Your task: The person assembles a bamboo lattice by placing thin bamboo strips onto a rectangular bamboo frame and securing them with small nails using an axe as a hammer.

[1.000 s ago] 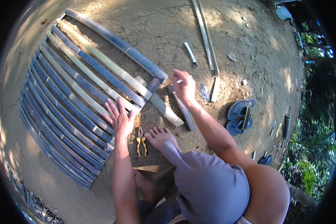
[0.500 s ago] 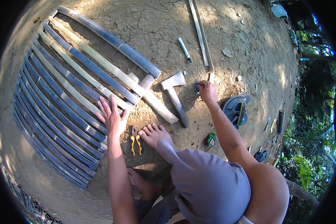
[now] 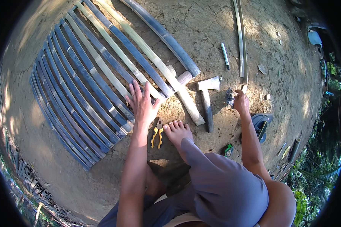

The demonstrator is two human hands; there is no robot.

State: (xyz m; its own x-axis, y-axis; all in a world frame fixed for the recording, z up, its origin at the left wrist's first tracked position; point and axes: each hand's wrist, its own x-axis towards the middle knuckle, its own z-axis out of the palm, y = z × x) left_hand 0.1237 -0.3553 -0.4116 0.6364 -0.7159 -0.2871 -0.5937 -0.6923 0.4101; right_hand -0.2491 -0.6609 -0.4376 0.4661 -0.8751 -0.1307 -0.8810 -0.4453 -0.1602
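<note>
A panel of dark and pale bamboo slats (image 3: 98,70) lies on the ground to the left, its slats side by side across a bamboo crosspiece (image 3: 183,78). My left hand (image 3: 143,108) rests with fingers spread on the slat ends near that crosspiece. At the right, a small heap of dark, thin metal pieces (image 3: 230,97), perhaps nails, lies on the dirt. Just beside it is my right hand (image 3: 241,103), thumb and fingers drawn together; whatever is between them is too small to make out. A hatchet (image 3: 206,94) lies between the hands, its head pointing away from me.
Yellow-handled pliers (image 3: 157,135) lie by my bare foot (image 3: 178,132). A marker (image 3: 225,56) and long bamboo strips (image 3: 241,41) lie farther off. A green tape measure (image 3: 228,150) and a sandal (image 3: 260,125) sit near my right forearm.
The view has turned, so the scene sits farther right in the picture. My right hand has drawn slightly away from the metal heap. The left hand stays on the slats.
</note>
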